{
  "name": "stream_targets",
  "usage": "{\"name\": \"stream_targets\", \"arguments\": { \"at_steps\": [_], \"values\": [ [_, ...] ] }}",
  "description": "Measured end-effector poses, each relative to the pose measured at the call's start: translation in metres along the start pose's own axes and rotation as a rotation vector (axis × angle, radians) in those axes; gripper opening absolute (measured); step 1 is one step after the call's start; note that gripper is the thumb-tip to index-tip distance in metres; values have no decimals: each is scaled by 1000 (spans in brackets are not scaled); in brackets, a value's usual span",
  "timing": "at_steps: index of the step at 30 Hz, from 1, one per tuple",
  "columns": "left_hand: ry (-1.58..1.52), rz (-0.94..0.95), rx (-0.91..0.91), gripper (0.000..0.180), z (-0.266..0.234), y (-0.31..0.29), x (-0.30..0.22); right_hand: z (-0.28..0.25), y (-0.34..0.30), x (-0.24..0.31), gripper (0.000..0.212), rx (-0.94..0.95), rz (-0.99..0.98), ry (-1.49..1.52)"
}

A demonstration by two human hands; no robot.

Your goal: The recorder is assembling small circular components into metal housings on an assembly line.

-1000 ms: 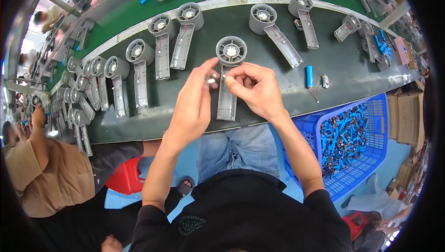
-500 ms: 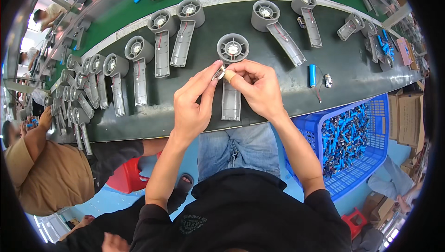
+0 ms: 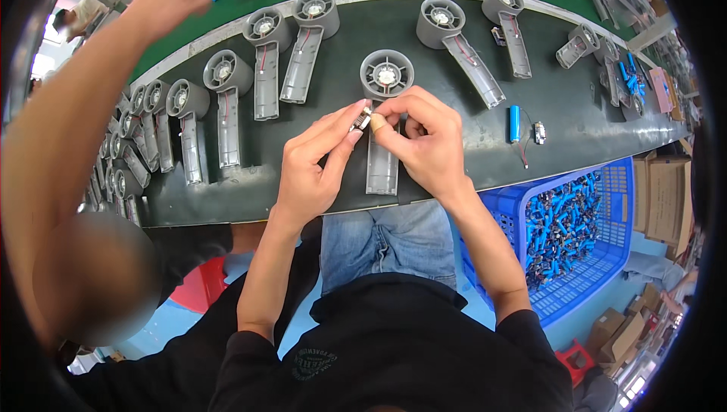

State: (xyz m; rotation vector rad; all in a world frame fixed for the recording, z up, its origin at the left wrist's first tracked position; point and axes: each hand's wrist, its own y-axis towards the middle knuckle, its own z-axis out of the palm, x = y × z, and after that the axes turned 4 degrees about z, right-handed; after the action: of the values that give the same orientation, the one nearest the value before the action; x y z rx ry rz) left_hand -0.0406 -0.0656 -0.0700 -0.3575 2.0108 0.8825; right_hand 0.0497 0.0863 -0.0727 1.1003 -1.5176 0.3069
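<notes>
- Here we are: the left hand [image 3: 314, 166] has its fingers clamped on a small silvery part [image 3: 363, 119], dead centre, held just above the handle of the nearest grey fan housing [image 3: 387, 76].
- In from three o'clock comes the right hand [image 3: 424, 143], its fingers close together at the part's edge; whether they grip it too, I can't tell.
- That two-sided pinch looks meant to steady something tiny, with the housing's ring facing up at one o'clock, seemingly for easy access.
- The obstacle? The hands themselves, hiding the upper handle.
- Out at three o'clock on the dark surface [image 3: 462, 151]: a blue cylinder [image 3: 515, 124] and a small board [image 3: 540, 133].
- Blue basket [image 3: 622, 223] at four; more housings [image 3: 228, 71] from nine to eleven; a co-worker's arm [image 3: 68, 120] crosses toward ten, clear of the hands.
</notes>
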Motion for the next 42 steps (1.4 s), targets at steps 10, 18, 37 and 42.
{"name": "stream_targets", "arguments": {
  "at_steps": [10, 18, 37, 42],
  "values": [
    [27, 61, -2, 32, -1, 6, -3, 4, 0, -6, 12, -41, -227, -91],
    [-9, 54, -10, 30, 3, 11, -1, 5, -2, -6, 13, -53, -139, 14],
    [-22, 8, 39, 30, -5, 7, -1, 5, 1, -9, 12, -2, -232, 11],
    [-17, 83, -18, 33, 1, 5, 6, 3, -12, 13, 15, -75, -20, -101]
  ]
}}
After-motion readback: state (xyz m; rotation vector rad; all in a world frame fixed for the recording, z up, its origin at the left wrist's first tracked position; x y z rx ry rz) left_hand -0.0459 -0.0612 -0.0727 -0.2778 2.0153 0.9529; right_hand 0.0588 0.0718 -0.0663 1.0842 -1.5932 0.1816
